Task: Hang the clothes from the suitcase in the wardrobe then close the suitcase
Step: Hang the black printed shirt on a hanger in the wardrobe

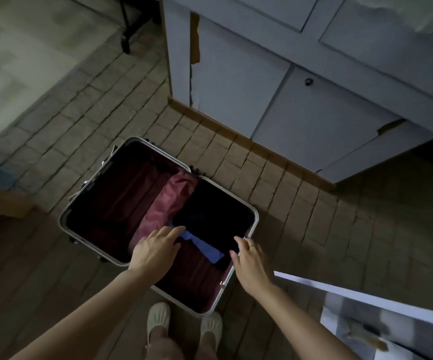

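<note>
An open suitcase (pixel 255 219) with a silver rim and maroon lining lies on the floor in front of my feet. In its right half lies a dark folded garment (pixel 210 214) with a blue garment (pixel 202 245) showing under its near edge. My left hand (pixel 155 249) reaches in with fingers extended, its fingertips at the near left corner of the dark garment. My right hand (pixel 249 261) hovers at the suitcase's right rim, fingers loosely spread, holding nothing. The left half of the suitcase looks dark and I cannot tell what lies in it.
A pale wardrobe (pixel 275 81) with closed panelled doors and a small dark knob (pixel 308 81) stands behind the suitcase. A white door or panel edge (pixel 353 289) juts in at the lower right. Black furniture legs (pixel 127 35) stand at the upper left. My feet (pixel 184 326) are just below the suitcase.
</note>
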